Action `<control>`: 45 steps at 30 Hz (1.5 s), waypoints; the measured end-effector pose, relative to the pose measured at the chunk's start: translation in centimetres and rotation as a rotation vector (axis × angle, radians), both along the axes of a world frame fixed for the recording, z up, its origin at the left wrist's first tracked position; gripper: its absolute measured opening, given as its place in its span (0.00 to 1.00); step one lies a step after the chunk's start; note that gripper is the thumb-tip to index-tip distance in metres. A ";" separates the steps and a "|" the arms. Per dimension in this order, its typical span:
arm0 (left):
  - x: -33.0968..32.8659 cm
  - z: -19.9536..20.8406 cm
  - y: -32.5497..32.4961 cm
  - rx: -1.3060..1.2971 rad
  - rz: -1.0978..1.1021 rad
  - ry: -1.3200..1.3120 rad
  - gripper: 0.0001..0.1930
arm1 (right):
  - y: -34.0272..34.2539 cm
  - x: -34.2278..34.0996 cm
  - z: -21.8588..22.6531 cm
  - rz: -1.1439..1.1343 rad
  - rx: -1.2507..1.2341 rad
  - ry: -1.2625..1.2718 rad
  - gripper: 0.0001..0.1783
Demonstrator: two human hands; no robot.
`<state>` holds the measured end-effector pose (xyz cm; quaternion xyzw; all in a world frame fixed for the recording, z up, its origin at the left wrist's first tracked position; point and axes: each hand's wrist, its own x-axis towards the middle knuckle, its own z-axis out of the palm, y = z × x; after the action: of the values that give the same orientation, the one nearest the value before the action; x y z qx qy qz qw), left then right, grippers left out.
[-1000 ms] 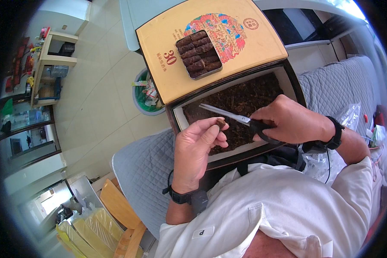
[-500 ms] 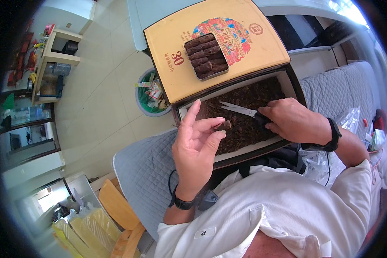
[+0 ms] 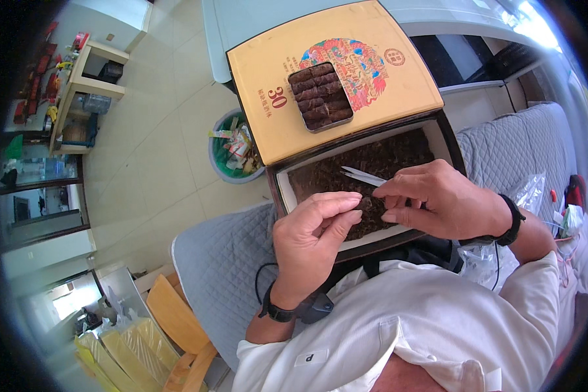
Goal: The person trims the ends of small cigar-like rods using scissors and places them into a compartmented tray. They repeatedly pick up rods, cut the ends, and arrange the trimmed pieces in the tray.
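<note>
My left hand [image 3: 317,232] is closed, thumb and fingertips pinching a small brown piece of rolled tobacco [image 3: 362,204], mostly hidden by the fingers. My right hand [image 3: 441,199] holds scissors, whose silver blades [image 3: 362,176] point up and left past its fingertips; the handles are hidden. The two hands' fingertips nearly meet above an open box [image 3: 445,134] with a pale lining and dark rim. Loose shredded brown tobacco [image 3: 392,153] lies inside it. Beyond, on a yellow printed panel [image 3: 261,59], sits a metal tin [image 3: 351,119] packed with several dark brown cigars [image 3: 319,91].
To the left of the box, a round bin [image 3: 217,160] with a green liner holds scraps. Grey quilted padding [image 3: 222,255] spreads on both sides. Clear plastic [image 3: 487,261] lies by my right forearm. A wooden chair [image 3: 176,313] stands at lower left.
My left hand has turned and moved right, its raised fingers now curled in. My right hand's fingertips have come left toward it, and the scissor handles have gone out of sight.
</note>
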<state>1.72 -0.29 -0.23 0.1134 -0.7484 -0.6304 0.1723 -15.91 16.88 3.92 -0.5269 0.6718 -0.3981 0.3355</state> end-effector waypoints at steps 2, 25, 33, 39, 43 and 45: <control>-0.3 0.3 -0.1 -0.051 -0.011 0.007 0.11 | -0.6 0.4 0.2 -0.035 -0.121 -0.087 0.12; -2.5 0.9 0.6 1.003 0.052 0.030 0.28 | -4.2 1.2 -1.7 -0.222 -0.309 -0.550 0.09; -2.6 1.6 0.5 0.853 0.052 -0.010 0.27 | -4.9 1.9 -1.6 -0.297 -0.317 -0.741 0.07; -2.3 2.8 -1.3 0.413 0.075 -0.045 0.20 | -4.8 1.2 -1.2 -0.275 -0.350 -0.144 0.09; -2.4 3.4 -2.2 0.375 0.033 -0.136 0.15 | -5.1 1.4 -1.2 -0.235 -0.365 0.037 0.10; -2.5 3.3 -2.4 0.379 0.028 -0.152 0.12 | -5.1 1.4 -1.3 -0.232 -0.380 0.089 0.10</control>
<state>-0.77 -2.71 3.08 0.2017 -0.6254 -0.7472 0.0997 -14.56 11.76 2.66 -0.5170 0.6550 -0.5297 0.1521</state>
